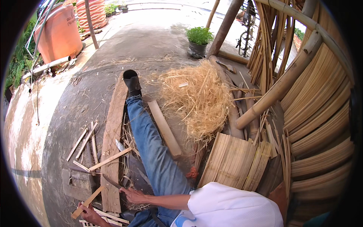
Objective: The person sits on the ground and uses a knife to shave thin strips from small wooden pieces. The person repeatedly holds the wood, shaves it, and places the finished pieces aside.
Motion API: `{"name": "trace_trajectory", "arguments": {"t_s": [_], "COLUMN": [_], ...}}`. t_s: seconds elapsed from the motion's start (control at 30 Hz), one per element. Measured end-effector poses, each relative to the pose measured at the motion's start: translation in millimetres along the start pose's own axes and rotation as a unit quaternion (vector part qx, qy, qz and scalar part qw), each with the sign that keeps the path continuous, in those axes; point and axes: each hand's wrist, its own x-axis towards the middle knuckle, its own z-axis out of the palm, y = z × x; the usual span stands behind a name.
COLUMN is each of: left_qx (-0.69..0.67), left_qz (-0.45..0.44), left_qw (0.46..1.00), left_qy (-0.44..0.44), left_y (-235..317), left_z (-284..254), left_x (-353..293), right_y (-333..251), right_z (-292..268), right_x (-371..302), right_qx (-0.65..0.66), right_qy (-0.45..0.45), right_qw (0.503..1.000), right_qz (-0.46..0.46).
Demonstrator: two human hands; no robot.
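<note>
Long pale strips [317, 109], many, curved in the view, massed along the right side. Shavings [200, 102], one loose heap, straw-coloured, on the ground beyond the seated person. Plank [114, 121], one, brown, rough, lying lengthwise on the left of the outstretched leg. Slats [230, 157], one flat bundle, to the person's right. Wooden strip [92, 198], one, short and narrow, slanting beside the plank's near end; presumably light, stiff with a little spring, dry rather than slippery, liable to split along the grain and to splinter at the edges; best taken by its flat faces at the lower end, away from the blade. Left hand [90, 215], gripping that strip near its lower part. Right hand [135, 196], fingers wrapped round the handle end of a knife [112, 182], dark-bladed, lying across the plank in view, near the strip's upper end; contact cannot be told.
</note>
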Motion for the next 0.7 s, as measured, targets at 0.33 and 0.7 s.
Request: {"name": "trace_trajectory", "arguments": {"t_s": [0.33, 0.7], "left_qx": [0.03, 0.151], "left_qz": [-0.03, 0.03], "left_qw": [0.999, 0.985], "left_qy": [-0.023, -0.079], "left_y": [-9, -13], "left_z": [21, 23], "left_x": [-22, -28], "right_y": [-12, -4], "right_z": [-32, -61], "right_x": [-14, -3], "right_qx": [0.161, 0.077], "right_qy": [0.107, 0.109], "right_qw": [0.979, 0.986], "right_qz": [0.056, 0.101]}}
